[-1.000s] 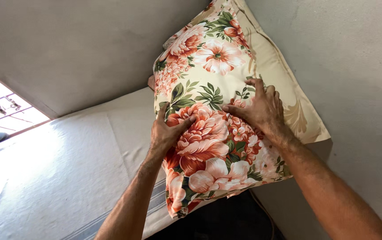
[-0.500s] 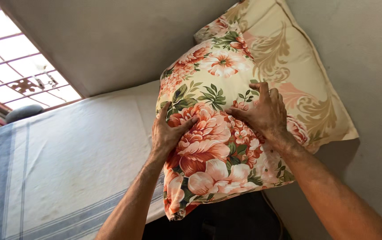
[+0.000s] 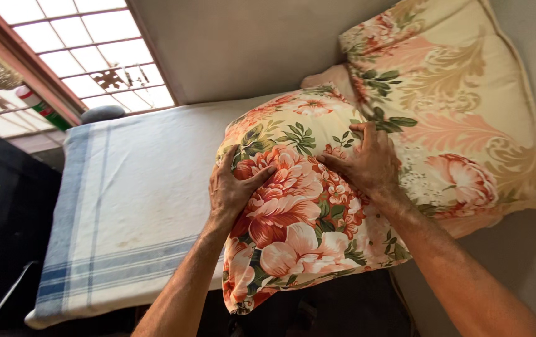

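Observation:
A plump pillow with a cream cover printed in large orange and pink flowers [image 3: 293, 231] stands on edge at the head of a bed. My left hand [image 3: 230, 187] presses flat on its left side with the thumb spread. My right hand [image 3: 368, 163] lies on its upper right, fingers splayed and curled slightly into the cloth. Behind it a second, bigger cream pillow with pale floral scrolls [image 3: 461, 93] leans against the wall. A white sheet with blue stripes [image 3: 124, 200] covers the mattress to the left.
A grey plaster wall [image 3: 249, 43] runs behind the bed and another stands on the right. A barred window [image 3: 87, 37] glows at the upper left, with a dark rounded object [image 3: 102, 113] near its sill. The floor beside the bed is dark.
The view has swung so the window, the whole sheet and the rear pillow show more. The flowered pillow sits lower against the rear one; both hands keep their places on it.

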